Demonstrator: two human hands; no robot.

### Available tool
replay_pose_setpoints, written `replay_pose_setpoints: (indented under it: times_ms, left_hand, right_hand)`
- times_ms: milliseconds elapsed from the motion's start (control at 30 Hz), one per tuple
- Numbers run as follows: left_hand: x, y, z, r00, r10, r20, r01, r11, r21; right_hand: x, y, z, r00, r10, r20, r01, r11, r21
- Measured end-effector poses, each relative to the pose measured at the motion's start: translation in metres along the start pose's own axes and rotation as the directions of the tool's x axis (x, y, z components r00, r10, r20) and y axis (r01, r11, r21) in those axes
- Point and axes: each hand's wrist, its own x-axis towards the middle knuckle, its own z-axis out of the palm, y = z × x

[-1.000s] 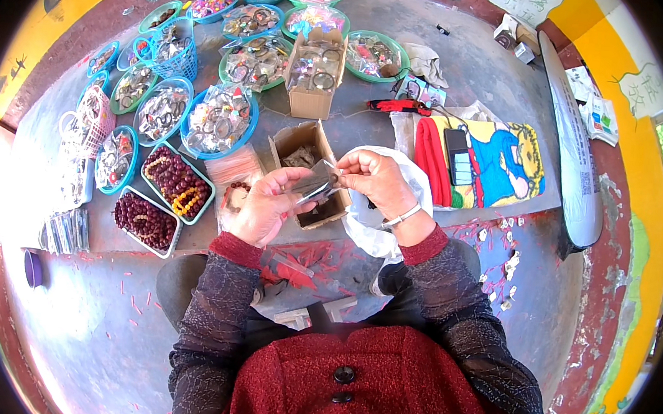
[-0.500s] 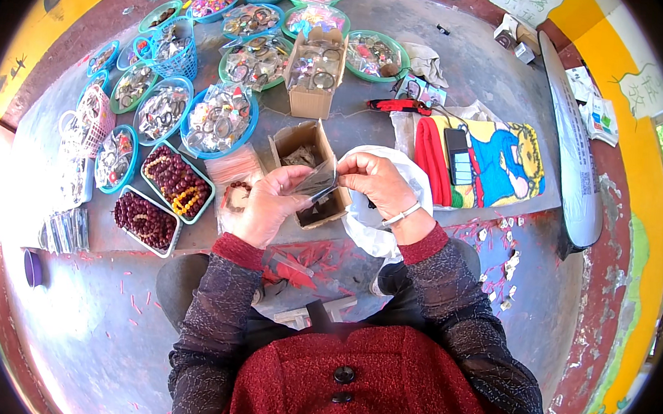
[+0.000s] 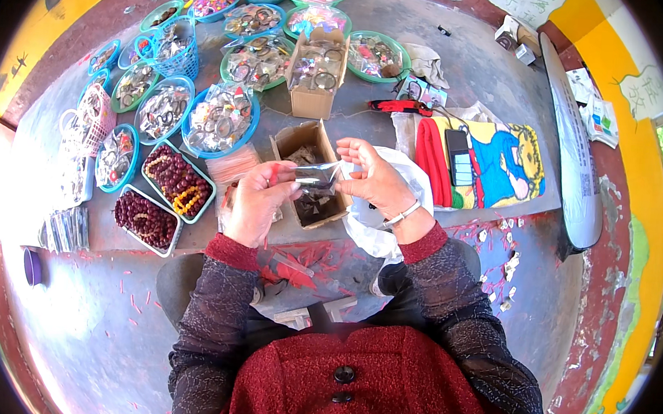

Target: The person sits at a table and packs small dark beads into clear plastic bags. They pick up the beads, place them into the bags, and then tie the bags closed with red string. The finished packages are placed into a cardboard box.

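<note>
A small clear plastic bag (image 3: 317, 174) is stretched between my hands, above an open cardboard box (image 3: 329, 216). My left hand (image 3: 253, 201) pinches its left end between thumb and fingers; a thin pale strip shows at those fingertips. At the bag's right edge, my right hand (image 3: 383, 186) grips with thumb and a finger, its other fingers raised and spread. Dark small pieces in clear wrapping lie in the box. A white plastic bag (image 3: 376, 229) sits under my right hand. Partly behind my left hand is a beaded bracelet (image 3: 230, 195).
Two trays of dark red beads (image 3: 178, 183) stand at the left, near a bundle of pink strips (image 3: 233, 163). Blue and green baskets of bagged trinkets (image 3: 220, 122) fill the back left. A taller cardboard box (image 3: 313, 102) stands ahead; a colourful towel (image 3: 503, 165) lies right.
The clear bag has gone from bunched and tilted to spread flat between my hands. My left hand shifted slightly left, and the far fingers of my right hand have lifted and spread.
</note>
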Motion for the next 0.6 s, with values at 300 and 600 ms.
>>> replay_pose_setpoints:
  times_ms: [300,600]
  left_hand:
    - [-0.001,0.004,0.012,0.996,-0.07,0.063,0.063,0.992,0.105]
    - [0.0,-0.015,0.016,0.987,-0.151,0.048,0.155,0.983,-0.094]
  right_hand:
    - [-0.004,0.011,0.01,0.919,0.194,0.342,-0.249,0.961,0.124]
    - [-0.003,0.022,0.019,0.958,0.19,0.214,-0.254,0.908,0.334]
